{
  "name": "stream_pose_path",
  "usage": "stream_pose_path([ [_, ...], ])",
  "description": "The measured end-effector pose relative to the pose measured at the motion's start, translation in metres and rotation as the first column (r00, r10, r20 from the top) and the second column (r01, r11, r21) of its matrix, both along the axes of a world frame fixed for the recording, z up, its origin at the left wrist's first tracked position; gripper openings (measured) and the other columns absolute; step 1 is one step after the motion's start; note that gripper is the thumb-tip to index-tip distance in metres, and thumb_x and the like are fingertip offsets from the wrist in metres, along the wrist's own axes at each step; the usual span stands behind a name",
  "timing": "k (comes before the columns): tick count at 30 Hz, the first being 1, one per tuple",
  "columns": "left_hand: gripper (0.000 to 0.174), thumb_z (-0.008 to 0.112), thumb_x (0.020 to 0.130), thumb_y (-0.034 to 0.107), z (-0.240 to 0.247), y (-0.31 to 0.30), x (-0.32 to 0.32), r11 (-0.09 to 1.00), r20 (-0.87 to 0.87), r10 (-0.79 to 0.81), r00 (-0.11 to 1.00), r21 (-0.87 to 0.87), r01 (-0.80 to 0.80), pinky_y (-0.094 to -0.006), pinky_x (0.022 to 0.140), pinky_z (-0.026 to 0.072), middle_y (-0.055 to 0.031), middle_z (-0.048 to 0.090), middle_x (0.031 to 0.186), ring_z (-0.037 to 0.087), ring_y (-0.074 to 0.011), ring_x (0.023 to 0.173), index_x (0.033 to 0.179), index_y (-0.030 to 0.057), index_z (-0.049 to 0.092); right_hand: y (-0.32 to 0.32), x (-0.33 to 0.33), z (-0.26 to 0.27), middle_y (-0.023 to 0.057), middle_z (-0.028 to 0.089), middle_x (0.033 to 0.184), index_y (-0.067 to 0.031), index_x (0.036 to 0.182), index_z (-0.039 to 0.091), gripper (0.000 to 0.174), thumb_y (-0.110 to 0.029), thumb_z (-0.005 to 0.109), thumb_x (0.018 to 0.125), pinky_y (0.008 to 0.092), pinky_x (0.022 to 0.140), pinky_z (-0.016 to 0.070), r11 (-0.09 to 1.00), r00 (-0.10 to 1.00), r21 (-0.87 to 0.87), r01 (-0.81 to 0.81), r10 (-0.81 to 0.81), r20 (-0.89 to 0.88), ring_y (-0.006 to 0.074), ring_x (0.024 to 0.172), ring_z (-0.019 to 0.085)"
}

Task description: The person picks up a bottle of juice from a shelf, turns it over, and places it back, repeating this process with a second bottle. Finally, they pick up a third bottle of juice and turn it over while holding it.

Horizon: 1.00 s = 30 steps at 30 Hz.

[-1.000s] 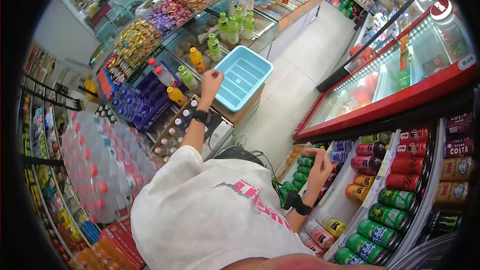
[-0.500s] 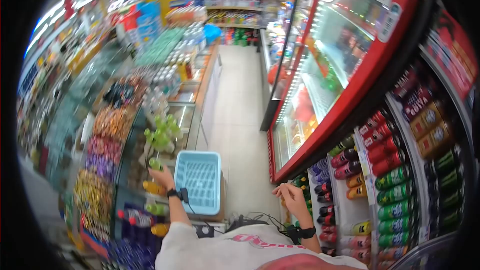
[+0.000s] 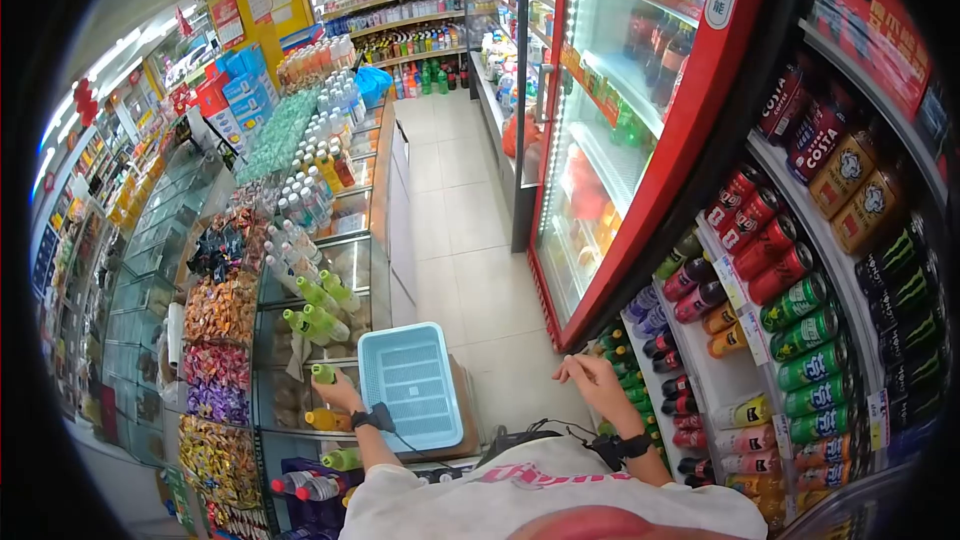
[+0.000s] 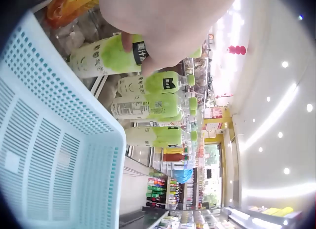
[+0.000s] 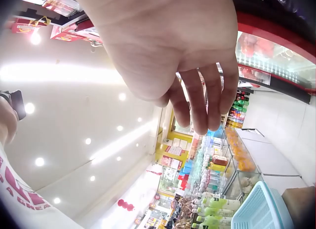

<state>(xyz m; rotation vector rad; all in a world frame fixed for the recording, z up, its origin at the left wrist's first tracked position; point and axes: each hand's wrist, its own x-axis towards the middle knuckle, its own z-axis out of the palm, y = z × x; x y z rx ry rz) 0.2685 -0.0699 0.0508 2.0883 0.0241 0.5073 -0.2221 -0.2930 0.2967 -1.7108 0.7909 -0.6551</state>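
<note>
My left hand (image 3: 342,396) grips a green-and-white drink bottle (image 4: 106,56) around its upper part, thumb and a finger on the label. The bottle stands upright on the glass counter, just left of a light blue plastic basket (image 3: 412,392). Several similar green bottles (image 4: 148,106) are grouped beyond it. An orange drink bottle (image 3: 322,420) is just on the near side of my left hand. My right hand (image 3: 597,386) hangs in the air on the right with loosely bent fingers (image 5: 198,103), holding nothing.
Candy piles (image 3: 215,380) line the counter's left side. Water bottles (image 3: 300,202) stand farther along it. On the right are a red-framed fridge (image 3: 640,240) and shelves of cans (image 3: 800,340). A tiled aisle (image 3: 450,230) runs between. Cables (image 3: 540,430) hang near my waist.
My head view has swung up and turned along the aisle. My left hand has moved from beside the basket to the green bottle and taken hold of it. My right hand stays raised and loose.
</note>
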Motion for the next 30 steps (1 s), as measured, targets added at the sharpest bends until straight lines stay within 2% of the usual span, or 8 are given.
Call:
stream_pose_path([
  [4,0.057,0.078,0.089,0.014,0.068,-0.022,-0.046,0.999,0.196,0.037,0.980,0.003,-0.038,-0.0461,0.107,0.0456,-0.0230,0.063,0.134,0.058,-0.0398,0.125,0.138,-0.0042,0.057,0.001,0.002,0.003,0.0091,0.074,0.085,0.0042,0.086,0.067,0.033,-0.019,0.054,0.106,0.0302,0.077,0.0525,0.999,1.000,-0.040,-0.021,0.020,-0.023,0.0160,0.083,0.070],
  [9,0.061,0.082,0.087,0.024,0.151,-0.046,-0.091,0.995,0.370,-0.040,0.928,0.100,0.003,-0.0475,0.103,0.0452,-0.0195,0.065,0.129,0.058,-0.0385,0.117,0.137,-0.0014,0.059,0.001,-0.005,-0.003,0.0086,0.074,0.083,0.0035,0.086,0.069,0.034,-0.020,0.054,0.106,0.0305,0.078,0.0532,1.000,1.000,-0.019,-0.024,0.023,-0.011,0.0175,0.084,0.072],
  [13,0.054,0.083,0.088,0.026,0.176,-0.072,-0.135,0.969,0.295,-0.211,0.932,-0.063,0.239,-0.0374,0.089,0.0504,-0.0160,0.067,0.121,0.063,-0.0278,0.107,0.129,-0.0037,0.064,0.005,-0.006,-0.013,0.0111,0.074,0.095,0.0023,0.107,0.069,0.027,-0.024,0.062,0.102,0.0328,0.086,0.0545,0.997,0.998,-0.078,0.016,-0.021,-0.057,0.0215,0.094,0.073],
  [16,0.056,0.081,0.092,0.027,0.207,-0.091,-0.180,0.821,0.017,-0.523,0.852,-0.260,0.509,-0.0305,0.087,0.0529,-0.0138,0.070,0.114,0.067,-0.0188,0.100,0.131,-0.0078,0.061,0.010,-0.005,-0.019,0.0163,0.070,0.118,0.0014,0.131,0.058,0.048,-0.029,0.072,0.096,0.0363,0.097,0.0525,0.981,0.999,-0.193,-0.013,0.004,-0.044,0.0261,0.110,0.070],
  [21,0.043,0.075,0.096,0.024,0.222,-0.130,-0.260,0.399,0.020,-0.884,0.467,-0.490,0.775,-0.0277,0.080,0.0526,-0.0096,0.072,0.108,0.065,-0.0125,0.092,0.124,-0.0072,0.065,0.032,-0.002,-0.004,0.0237,0.056,0.142,0.0026,0.148,0.040,0.088,-0.034,0.087,0.083,0.0408,0.107,0.0477,0.896,0.989,-0.444,0.034,-0.096,-0.117,0.0325,0.128,0.060],
  [24,0.036,0.073,0.097,0.018,0.241,-0.139,-0.308,0.252,-0.050,-0.960,0.277,-0.587,0.769,-0.0278,0.082,0.0520,-0.0086,0.072,0.106,0.065,-0.0115,0.094,0.122,-0.0070,0.066,0.037,-0.016,-0.009,0.0271,0.062,0.131,0.0040,0.143,0.046,0.086,-0.036,0.088,0.080,0.0426,0.103,0.0504,0.971,0.993,-0.236,-0.030,0.001,-0.122,0.0354,0.121,0.064],
  [26,0.034,0.071,0.098,0.017,0.248,-0.143,-0.337,0.249,-0.133,-0.968,0.214,-0.630,0.735,-0.0282,0.084,0.0524,-0.0085,0.072,0.105,0.065,-0.0115,0.096,0.121,-0.0074,0.066,0.039,-0.029,-0.003,0.0232,0.067,0.120,0.0042,0.138,0.049,0.079,-0.034,0.087,0.081,0.0393,0.096,0.0540,0.992,0.997,-0.118,-0.051,0.044,-0.059,0.0328,0.111,0.069],
  [30,0.038,0.072,0.098,0.020,0.275,-0.144,-0.383,0.102,-0.055,-0.995,0.087,-0.617,0.780,-0.0286,0.088,0.0524,-0.0083,0.070,0.107,0.064,-0.0115,0.098,0.125,-0.0059,0.063,0.048,-0.069,-0.002,0.0121,0.072,0.103,0.0029,0.130,0.055,0.060,-0.027,0.083,0.087,0.0315,0.082,0.0577,0.973,0.987,0.209,-0.094,0.064,0.149,0.0241,0.092,0.074],
])
